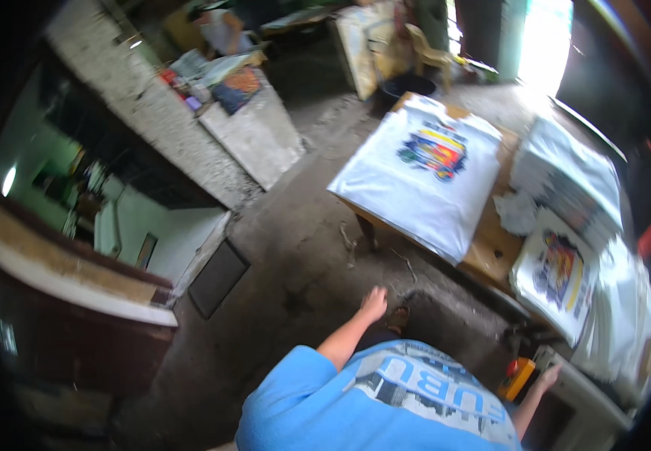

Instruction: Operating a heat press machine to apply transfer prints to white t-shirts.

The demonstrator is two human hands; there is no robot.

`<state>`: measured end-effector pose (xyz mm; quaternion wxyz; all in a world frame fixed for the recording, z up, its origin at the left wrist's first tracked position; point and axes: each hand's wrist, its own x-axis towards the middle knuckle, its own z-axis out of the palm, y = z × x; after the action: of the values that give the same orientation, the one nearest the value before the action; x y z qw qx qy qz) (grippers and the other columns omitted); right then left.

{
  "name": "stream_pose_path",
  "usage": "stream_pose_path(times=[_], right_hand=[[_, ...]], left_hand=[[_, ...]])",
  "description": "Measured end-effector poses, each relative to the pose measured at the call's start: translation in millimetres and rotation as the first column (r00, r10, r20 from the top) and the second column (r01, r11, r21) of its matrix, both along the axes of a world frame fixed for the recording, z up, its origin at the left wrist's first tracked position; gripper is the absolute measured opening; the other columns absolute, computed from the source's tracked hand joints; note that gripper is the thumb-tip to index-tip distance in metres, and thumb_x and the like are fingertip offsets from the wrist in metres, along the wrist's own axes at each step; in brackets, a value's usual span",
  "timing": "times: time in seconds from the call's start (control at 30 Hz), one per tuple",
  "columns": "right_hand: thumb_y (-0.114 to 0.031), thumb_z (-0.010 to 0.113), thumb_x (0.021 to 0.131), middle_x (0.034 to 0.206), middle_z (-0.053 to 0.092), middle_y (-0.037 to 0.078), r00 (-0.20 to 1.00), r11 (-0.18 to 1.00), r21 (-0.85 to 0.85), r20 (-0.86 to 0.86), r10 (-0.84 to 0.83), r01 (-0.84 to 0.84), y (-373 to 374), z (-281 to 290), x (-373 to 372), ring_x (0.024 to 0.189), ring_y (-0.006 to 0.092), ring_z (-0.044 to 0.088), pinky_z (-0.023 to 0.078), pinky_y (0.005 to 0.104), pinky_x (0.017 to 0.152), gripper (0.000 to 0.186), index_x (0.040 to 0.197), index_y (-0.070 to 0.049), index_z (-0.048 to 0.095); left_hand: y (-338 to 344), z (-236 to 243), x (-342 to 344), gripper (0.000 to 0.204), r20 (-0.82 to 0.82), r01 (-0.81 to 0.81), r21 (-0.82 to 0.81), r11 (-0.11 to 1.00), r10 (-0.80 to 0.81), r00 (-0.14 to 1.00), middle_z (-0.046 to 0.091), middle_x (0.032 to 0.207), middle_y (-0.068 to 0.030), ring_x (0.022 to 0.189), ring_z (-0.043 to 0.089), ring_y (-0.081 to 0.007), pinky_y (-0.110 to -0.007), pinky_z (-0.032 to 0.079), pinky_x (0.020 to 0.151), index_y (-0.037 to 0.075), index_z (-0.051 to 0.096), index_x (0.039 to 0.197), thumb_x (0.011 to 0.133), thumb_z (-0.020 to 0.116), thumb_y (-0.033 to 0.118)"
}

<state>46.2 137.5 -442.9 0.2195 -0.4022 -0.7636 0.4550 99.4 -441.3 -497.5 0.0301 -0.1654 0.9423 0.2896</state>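
Note:
My left hand (374, 303) hangs loosely over the concrete floor, fingers slightly apart, holding nothing. My right hand (548, 373) reaches toward the low edge of a bench, close to an orange and black tool (517, 378); its fingers look empty. A white T-shirt with a colourful print (427, 173) lies spread flat on a wooden table (490, 252) ahead of me. To the right sits a stack of printed white shirts (558, 278), with a taller folded pile (566, 177) behind it. My blue shirt fills the bottom of the view.
A crumpled white rag (517, 212) lies on the table. A concrete counter (254, 135) with clutter stands at the back left, a dark wooden cabinet (70, 331) at the left. A yellow plastic chair (430, 49) and a dark bucket (408, 84) stand near the bright doorway.

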Motion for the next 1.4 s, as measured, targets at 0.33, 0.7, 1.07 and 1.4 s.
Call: stream_pose_path(times=[0.33,0.7,1.07,1.4], right_hand=[[-0.047,0.027,0.086,0.095,0.054,0.027,0.902,0.940,0.342,0.410,-0.137,-0.013,-103.0,109.5,-14.3,0.093,0.0424,0.049,0.039,0.0475,0.077,0.054,0.099,-0.001,0.053],[-0.043,0.026,0.088,0.088,0.058,0.025,0.856,0.891,0.451,0.477,-0.200,-0.044,-104.4,116.3,-10.8,0.084,0.0403,0.055,0.044,0.0461,0.074,0.054,0.090,0.000,0.058],[-0.046,0.028,0.085,0.092,0.056,0.025,0.861,0.911,0.408,0.481,-0.167,-0.052,-95.6,107.4,-22.0,0.089,0.0417,0.051,0.041,0.0468,0.076,0.053,0.093,-0.003,0.058],[-0.047,0.024,0.087,0.094,0.056,0.024,0.852,0.869,0.461,0.515,-0.096,-0.181,-81.9,92.8,-3.9,0.091,0.0412,0.050,0.039,0.0462,0.079,0.059,0.098,0.000,0.057]], left_hand=[[50.2,36.3,-218.8,0.054,-0.232,0.446,-0.213,0.869,-0.489,0.841,0.039,0.114,-0.0154,0.102,0.042,-0.0316,-0.042,0.038,0.082,0.004,0.037,0.116,0.070,0.060,0.021],[72.5,20.7,-270.4,0.033,-0.142,0.624,-0.286,0.727,-0.676,0.723,0.051,0.094,-0.0167,0.083,0.051,-0.0335,-0.040,0.045,0.069,0.004,0.051,0.090,0.063,0.065,0.017],[30.8,1.8,-259.6,0.024,-0.049,0.109,0.446,0.889,-0.097,0.994,0.060,0.078,-0.0179,0.073,0.058,-0.0317,-0.036,0.045,0.066,0.003,0.057,0.082,0.067,0.060,0.021],[-3.1,-94.1,-107.8,0.035,0.303,0.820,0.493,0.291,-0.941,0.151,0.061,0.093,-0.0140,0.080,0.058,-0.0266,-0.037,0.044,0.071,0.004,0.059,0.097,0.074,0.056,0.030]])
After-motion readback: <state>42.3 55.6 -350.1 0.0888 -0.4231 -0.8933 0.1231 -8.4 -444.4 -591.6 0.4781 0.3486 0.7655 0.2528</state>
